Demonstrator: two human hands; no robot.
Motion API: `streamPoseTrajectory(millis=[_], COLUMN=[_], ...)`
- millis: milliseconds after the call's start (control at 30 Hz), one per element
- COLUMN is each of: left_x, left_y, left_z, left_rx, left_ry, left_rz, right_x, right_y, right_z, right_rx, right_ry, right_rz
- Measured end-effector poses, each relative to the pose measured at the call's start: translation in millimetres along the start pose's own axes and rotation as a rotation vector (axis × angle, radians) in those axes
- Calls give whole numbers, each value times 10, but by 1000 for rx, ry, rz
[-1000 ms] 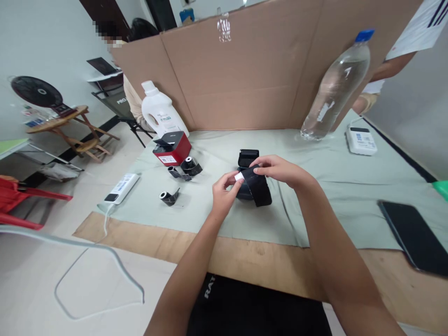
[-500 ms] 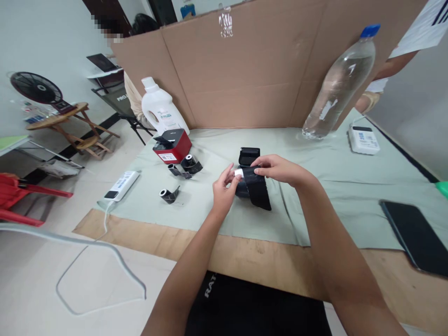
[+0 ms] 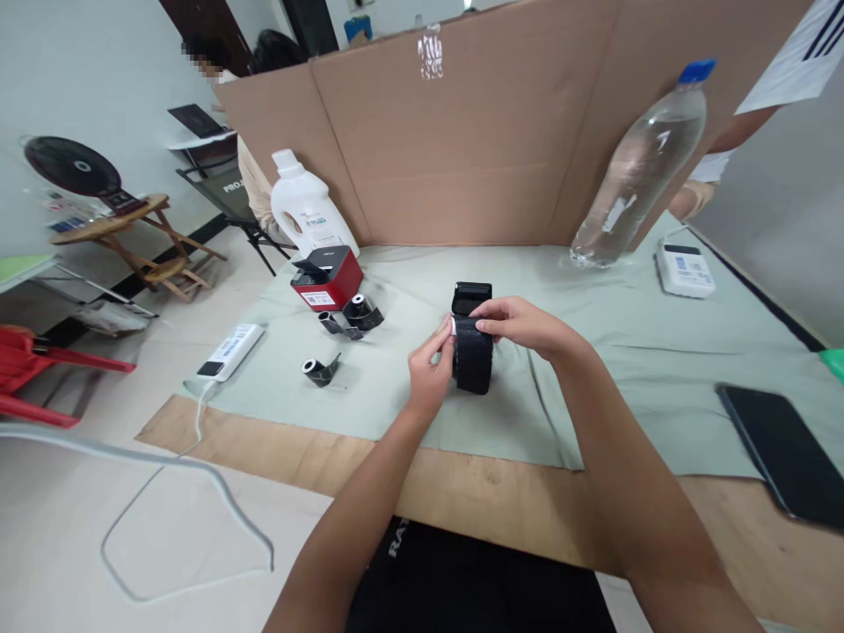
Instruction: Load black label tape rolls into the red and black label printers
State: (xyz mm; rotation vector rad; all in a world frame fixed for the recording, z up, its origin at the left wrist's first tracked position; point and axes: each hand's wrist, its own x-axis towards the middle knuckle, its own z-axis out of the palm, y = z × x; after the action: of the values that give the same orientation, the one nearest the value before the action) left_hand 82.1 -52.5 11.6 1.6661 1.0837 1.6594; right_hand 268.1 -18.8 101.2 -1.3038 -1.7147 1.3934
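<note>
A roll of black film [image 3: 473, 356] with a white core end hangs over a black device with a raised lid [image 3: 472, 297], near the middle of the cloth. My left hand [image 3: 432, 360] pinches the roll's white left end. At the roll's upper right edge, the thumb and fingers of my right hand [image 3: 511, 323] are closed on it. The film's loose part hangs down in front and hides most of the device. Left of my hands lie smaller black rolls, one [image 3: 320, 371] nearer me and others [image 3: 360, 312] beside a red and black box [image 3: 328, 277].
A cardboard panel [image 3: 462, 149] stands behind the cloth, with a white jug [image 3: 309, 207] and a water bottle [image 3: 643, 167] before it. A phone [image 3: 784, 448] lies at the right, white power strips [image 3: 230, 352] at both sides. People are partly visible beyond the panel.
My left hand has moved slightly right, its fingers closing more on the roll's end. The hanging film has swung from slanting right to nearly straight down.
</note>
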Motion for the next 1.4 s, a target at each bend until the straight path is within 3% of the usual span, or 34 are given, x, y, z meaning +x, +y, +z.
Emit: streamPoseTrajectory(millis=[100,300,500,700,800,933,1067,1200,1400], left_x=[8,44,106,143,215,396,525,521,426], left_y=[4,-108,-81,-18,11,-47,-297,-499,-471], left_z=[1,-20,-71,-94,-224,-630,-971,-993,-928], left_rx=[24,-20,20,76,142,362,585,604,672], left_ry=[-2,74,-11,-46,-41,54,-74,-114,-41], left_rz=[-6,-178,1,80,87,114,-34,-101,-50], right_x=[-5,73,146,119,92,72,52,30,-8], right_y=[2,53,115,45,-6,-48,-69,-68,-76], right_z=[-12,97,262,385,381,278,145,82,32], right_rx=[24,56,280,318,348,395,380,372,374], right_ry=[4,7,106,19,-30,47,160,202,219], right_rz=[18,33,120,176,161,172,119,133,126])
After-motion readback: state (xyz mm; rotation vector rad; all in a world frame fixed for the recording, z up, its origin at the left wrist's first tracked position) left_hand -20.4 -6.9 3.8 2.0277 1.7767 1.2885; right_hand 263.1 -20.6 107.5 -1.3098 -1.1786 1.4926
